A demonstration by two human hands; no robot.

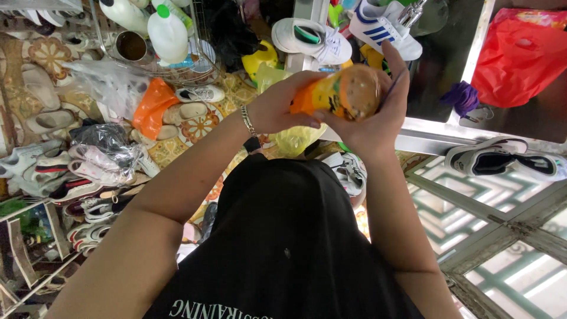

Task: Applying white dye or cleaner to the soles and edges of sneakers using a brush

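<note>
I hold an orange and yellow bottle (339,93) lying sideways in front of my chest, its round bottom end turned toward the camera. My left hand (280,107) wraps around its orange neck end from the left. My right hand (378,115) cups the wide bottom end from the right, fingers up along its side. A metal bracelet sits on my left wrist. Below the bottle lies a yellow plastic bag (295,140) on the floor.
Many shoes cover the patterned floor at left (88,171). White sneakers (313,38) and a blue-striped one (381,26) lie ahead. A wire basket holds white jugs (167,35). A red bag (520,53) and a black-and-white sneaker (487,156) rest by a metal-framed gate at right.
</note>
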